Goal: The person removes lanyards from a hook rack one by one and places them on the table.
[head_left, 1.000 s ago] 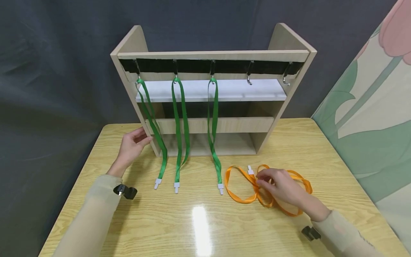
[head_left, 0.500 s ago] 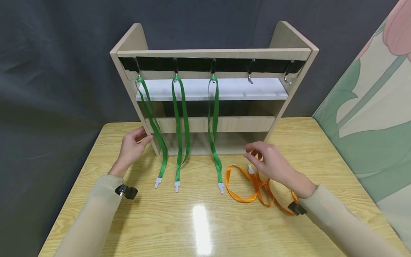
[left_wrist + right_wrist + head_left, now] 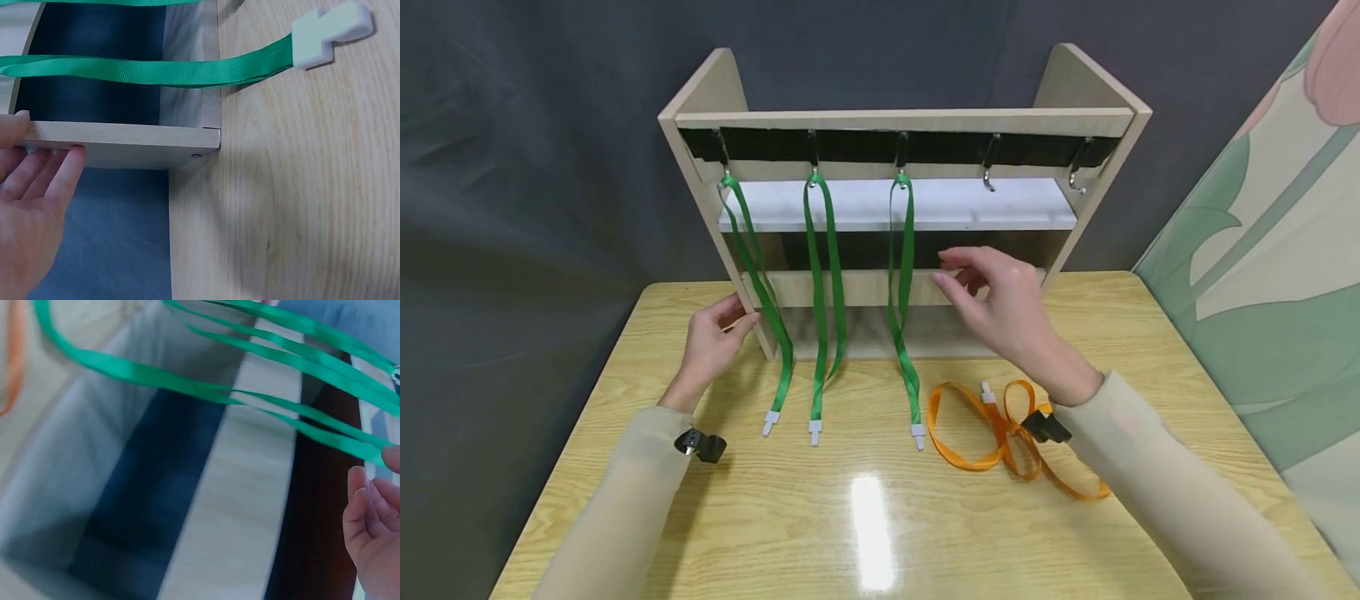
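Three green lanyards hang from metal hooks on a wooden shelf (image 3: 977, 292): a left one (image 3: 784, 379), a middle one (image 3: 817, 308) and a right one (image 3: 907, 242). Each ends in a white clip, the right one's clip (image 3: 917, 432) lying on the table. My left hand (image 3: 709, 343) holds the front edge of the shelf's left side panel (image 3: 137, 134), thumb on the front and fingers along the outer face. My right hand (image 3: 1011, 308) is raised before the shelf beside the right green lanyard, fingers loosely bent, nothing between thumb and fingertips.
An orange lanyard (image 3: 958, 457) lies in loops on the table under my right forearm, partly hidden by it. Two bare hooks, one (image 3: 988, 177) right of the hung lanyards and one (image 3: 1077, 182) near the right panel, sit on the black strip (image 3: 857, 148).
My right hand has risen from the orange lanyard, moving up and left to the front of the shelf without it. The left hand stays on the side panel.
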Demonstrator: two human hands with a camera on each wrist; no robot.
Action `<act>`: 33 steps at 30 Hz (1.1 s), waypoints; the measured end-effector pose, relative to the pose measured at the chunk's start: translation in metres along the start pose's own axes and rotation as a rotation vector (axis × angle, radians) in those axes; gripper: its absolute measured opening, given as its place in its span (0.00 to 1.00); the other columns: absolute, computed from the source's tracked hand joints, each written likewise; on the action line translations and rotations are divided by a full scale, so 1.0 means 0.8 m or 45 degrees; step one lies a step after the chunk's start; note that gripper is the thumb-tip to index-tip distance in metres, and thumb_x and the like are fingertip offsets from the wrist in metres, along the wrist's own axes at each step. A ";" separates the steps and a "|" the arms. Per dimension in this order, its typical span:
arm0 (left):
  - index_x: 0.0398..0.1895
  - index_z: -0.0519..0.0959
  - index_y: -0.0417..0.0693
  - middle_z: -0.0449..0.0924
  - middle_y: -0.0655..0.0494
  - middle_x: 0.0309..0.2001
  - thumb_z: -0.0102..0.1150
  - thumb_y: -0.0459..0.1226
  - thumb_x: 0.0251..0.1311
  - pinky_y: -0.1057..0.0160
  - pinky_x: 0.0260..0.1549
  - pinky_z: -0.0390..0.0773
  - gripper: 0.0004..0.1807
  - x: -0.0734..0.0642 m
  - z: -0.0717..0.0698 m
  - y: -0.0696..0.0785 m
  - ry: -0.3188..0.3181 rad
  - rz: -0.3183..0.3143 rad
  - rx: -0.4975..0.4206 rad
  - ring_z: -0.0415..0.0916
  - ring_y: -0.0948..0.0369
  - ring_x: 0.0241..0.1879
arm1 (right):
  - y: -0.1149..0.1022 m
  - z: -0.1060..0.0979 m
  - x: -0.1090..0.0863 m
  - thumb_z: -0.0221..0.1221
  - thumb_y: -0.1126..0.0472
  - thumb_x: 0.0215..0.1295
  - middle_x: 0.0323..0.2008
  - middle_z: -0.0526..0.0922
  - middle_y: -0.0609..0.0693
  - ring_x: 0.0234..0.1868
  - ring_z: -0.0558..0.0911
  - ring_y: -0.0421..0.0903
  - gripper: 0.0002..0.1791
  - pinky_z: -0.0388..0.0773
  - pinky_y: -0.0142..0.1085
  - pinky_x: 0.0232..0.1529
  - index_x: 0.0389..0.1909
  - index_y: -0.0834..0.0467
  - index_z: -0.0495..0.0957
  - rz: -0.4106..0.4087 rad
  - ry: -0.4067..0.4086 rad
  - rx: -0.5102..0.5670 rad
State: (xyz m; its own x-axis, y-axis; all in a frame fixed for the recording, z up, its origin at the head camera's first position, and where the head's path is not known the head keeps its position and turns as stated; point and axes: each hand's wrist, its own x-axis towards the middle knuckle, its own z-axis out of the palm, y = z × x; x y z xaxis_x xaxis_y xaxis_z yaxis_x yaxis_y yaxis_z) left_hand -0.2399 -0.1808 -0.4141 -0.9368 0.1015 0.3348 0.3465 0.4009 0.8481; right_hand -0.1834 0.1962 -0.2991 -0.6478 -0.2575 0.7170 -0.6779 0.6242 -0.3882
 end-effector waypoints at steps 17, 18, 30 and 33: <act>0.59 0.75 0.38 0.77 0.43 0.54 0.57 0.33 0.65 0.53 0.47 0.77 0.20 -0.005 0.003 -0.002 0.055 -0.003 0.031 0.75 0.51 0.53 | -0.044 0.014 0.067 0.63 0.55 0.63 0.39 0.84 0.50 0.27 0.79 0.34 0.18 0.76 0.30 0.29 0.49 0.63 0.81 0.162 0.104 0.052; 0.59 0.75 0.38 0.77 0.43 0.54 0.57 0.33 0.65 0.53 0.47 0.76 0.20 -0.005 0.003 -0.003 0.055 0.004 0.032 0.75 0.51 0.53 | -0.047 0.014 0.071 0.63 0.55 0.63 0.39 0.84 0.49 0.28 0.79 0.34 0.18 0.76 0.30 0.29 0.49 0.62 0.81 0.175 0.111 0.058; 0.58 0.76 0.38 0.78 0.43 0.52 0.58 0.33 0.65 0.61 0.43 0.78 0.19 -0.004 0.004 -0.003 0.074 0.044 0.052 0.76 0.52 0.51 | -0.058 0.014 0.092 0.61 0.60 0.65 0.40 0.85 0.48 0.30 0.80 0.35 0.13 0.78 0.28 0.32 0.47 0.61 0.82 0.320 0.121 0.132; 0.58 0.76 0.38 0.78 0.43 0.53 0.58 0.33 0.65 0.60 0.44 0.78 0.19 -0.002 0.006 -0.002 0.064 0.052 0.044 0.76 0.52 0.51 | -0.058 0.011 0.092 0.61 0.61 0.65 0.39 0.85 0.47 0.30 0.80 0.35 0.11 0.78 0.28 0.32 0.46 0.61 0.82 0.350 0.125 0.143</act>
State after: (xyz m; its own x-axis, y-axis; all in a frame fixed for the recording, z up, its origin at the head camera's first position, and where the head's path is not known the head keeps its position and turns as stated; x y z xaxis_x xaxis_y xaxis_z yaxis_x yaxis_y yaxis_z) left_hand -0.2392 -0.1771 -0.4180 -0.9179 0.0729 0.3901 0.3820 0.4287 0.8187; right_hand -0.2030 0.1420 -0.2332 -0.7794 -0.0147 0.6264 -0.5195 0.5741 -0.6329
